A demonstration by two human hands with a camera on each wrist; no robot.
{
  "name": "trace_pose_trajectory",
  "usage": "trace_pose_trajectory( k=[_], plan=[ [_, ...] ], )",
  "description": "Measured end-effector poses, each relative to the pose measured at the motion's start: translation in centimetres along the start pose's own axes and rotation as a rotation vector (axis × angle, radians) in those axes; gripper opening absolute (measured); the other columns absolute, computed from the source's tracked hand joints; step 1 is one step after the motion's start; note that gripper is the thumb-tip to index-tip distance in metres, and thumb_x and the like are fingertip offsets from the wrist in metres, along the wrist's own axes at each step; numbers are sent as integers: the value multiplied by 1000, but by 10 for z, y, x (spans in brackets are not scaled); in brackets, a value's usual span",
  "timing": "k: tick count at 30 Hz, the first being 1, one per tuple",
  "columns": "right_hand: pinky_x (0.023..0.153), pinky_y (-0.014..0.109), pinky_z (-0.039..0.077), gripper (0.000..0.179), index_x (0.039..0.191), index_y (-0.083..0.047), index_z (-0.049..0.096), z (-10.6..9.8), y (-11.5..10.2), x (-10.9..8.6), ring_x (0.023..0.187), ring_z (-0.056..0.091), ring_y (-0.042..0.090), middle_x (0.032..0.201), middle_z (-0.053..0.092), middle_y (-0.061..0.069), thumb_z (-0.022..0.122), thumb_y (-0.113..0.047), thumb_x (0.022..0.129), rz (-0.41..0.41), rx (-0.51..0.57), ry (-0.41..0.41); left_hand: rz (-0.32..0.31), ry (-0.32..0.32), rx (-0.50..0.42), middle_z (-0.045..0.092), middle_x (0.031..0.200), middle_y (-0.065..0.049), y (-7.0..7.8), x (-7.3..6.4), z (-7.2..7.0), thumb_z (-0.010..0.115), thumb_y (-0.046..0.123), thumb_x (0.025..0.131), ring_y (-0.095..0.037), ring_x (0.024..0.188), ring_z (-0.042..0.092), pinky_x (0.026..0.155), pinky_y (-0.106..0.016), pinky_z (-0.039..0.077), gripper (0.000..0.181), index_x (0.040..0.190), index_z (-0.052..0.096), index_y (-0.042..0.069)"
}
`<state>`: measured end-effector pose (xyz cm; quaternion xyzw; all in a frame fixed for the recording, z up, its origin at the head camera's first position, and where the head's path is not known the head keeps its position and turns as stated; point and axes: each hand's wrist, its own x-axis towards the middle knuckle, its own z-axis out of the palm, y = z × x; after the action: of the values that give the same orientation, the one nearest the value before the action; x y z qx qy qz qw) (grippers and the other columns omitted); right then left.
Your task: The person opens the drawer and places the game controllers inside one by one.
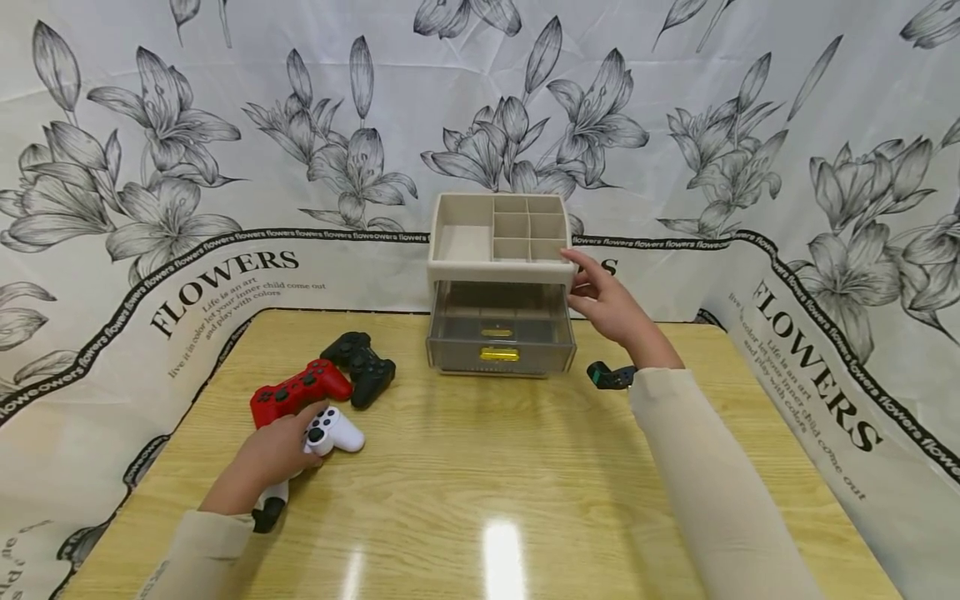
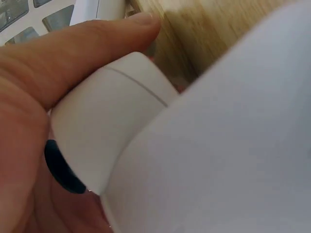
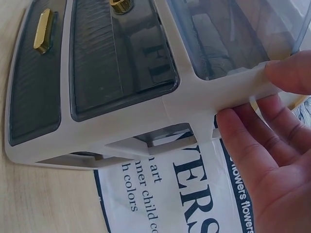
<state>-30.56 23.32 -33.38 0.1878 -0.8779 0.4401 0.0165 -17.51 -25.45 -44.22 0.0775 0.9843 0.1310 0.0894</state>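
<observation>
A white game controller [image 1: 337, 429] lies at the table's left, and my left hand [image 1: 273, 454] grips it. In the left wrist view, the thumb [image 2: 102, 46] runs along the rounded white controller; a large white shape covers the right side. Touching the white controller's far side are a red game controller [image 1: 300, 390] and a black one [image 1: 362, 371]. My right hand [image 1: 611, 308] touches the upper right corner of a cream desktop organizer [image 1: 498, 268], with fingertips [image 3: 231, 119] on its side and rim. A see-through drawer [image 1: 457, 354] with gold handles shows at the front.
The organizer stands at the table's back edge, its top divided into one large and several small compartments. A flower-printed cloth [image 1: 360, 275] hangs behind and along both sides. Wood-grain tabletop [image 1: 480, 467] stretches between the controllers and my right arm.
</observation>
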Motion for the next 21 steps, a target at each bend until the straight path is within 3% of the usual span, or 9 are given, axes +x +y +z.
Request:
trace_pose_trajectory(
  k=[10, 21],
  plan=[
    [94, 54, 45, 65, 151, -43, 23, 2, 2, 0, 129, 50, 36, 128, 49, 16, 52, -15, 100, 12, 20, -4, 5, -80, -78, 66, 109, -18, -3, 1, -3, 74, 21, 79, -23, 81, 57, 74, -45, 52, 81, 149, 35, 8],
    [95, 56, 45, 67, 153, -38, 21, -1, 2, 1, 130, 48, 38, 130, 48, 18, 52, -14, 99, 11, 29, -17, 25, -105, -95, 60, 128, -23, -1, 6, -2, 77, 23, 80, -28, 99, 62, 87, -54, 51, 81, 148, 37, 10]
  ],
)
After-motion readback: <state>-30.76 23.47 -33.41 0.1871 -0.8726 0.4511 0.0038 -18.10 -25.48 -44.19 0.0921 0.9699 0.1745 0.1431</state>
